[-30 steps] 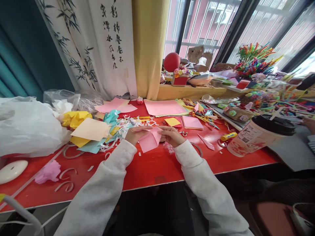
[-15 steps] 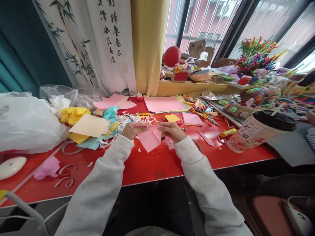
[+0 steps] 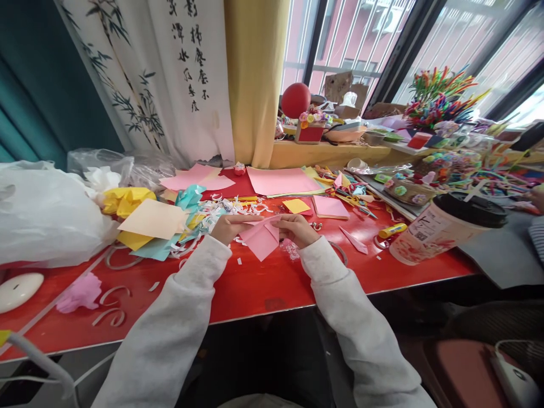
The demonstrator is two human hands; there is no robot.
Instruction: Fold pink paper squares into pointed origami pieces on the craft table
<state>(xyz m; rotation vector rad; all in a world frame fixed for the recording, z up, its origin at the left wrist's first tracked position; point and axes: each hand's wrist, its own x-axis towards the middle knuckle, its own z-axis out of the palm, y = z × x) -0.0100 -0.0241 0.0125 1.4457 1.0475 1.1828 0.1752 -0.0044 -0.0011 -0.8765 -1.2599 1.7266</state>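
Only part-folded imo, the pink paper (image 3: 260,243) has a creased flap but its lower corner's left loose, with left hand (image 3: 225,229) and right hand (image 3: 300,229) fingers pinching its top above the counter (image 3: 255,297), in from the near edge.

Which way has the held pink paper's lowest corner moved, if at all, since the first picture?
Yes, to the right: the pink paper now has its lowest corner farther right of the nearby white scrap on the red table.
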